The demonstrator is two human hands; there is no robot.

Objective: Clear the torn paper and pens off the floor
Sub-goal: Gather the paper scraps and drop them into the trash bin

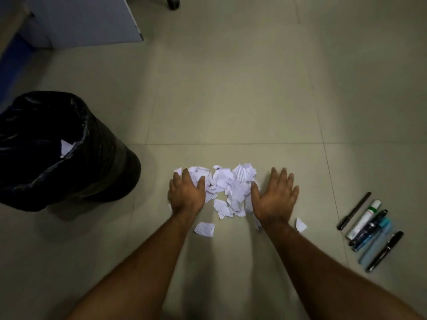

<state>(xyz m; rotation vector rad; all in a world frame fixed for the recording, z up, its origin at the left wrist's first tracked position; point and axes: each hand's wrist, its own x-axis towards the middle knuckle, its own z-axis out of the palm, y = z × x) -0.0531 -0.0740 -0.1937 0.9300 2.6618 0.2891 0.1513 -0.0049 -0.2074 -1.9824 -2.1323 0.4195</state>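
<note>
Your two bare arms reached out from the near edge toward the pile. Your left hand [186, 196] lay flat with its fingers spread on the left side of the heap of small white torn paper bits with writing on them [227, 188]. Your right hand [276, 196] lay flat too, fingers spread wide, on the right side of the heap. Neither hand pinched or held anything; both just pressed down on the pale grey tiled floor [231, 100], with the heap between them.

Most of the job looked not yet done. One white scrap [65, 147] showed inside the round bin lined with a shiny black plastic bag [64, 148], far to the left, so I think a little paper was already thrown in. But the big heap was on the floor. One loose piece [204, 229] sat near your left wrist, and another loose piece [301, 225] sat just right of your right wrist.

None of the row of pens and markers, some black, one white, some blue [369, 232], had been picked up. They lay side by side on the floor, well apart to the right of your hands.

My guess is that you were about to push the heap together and scoop it.
</note>
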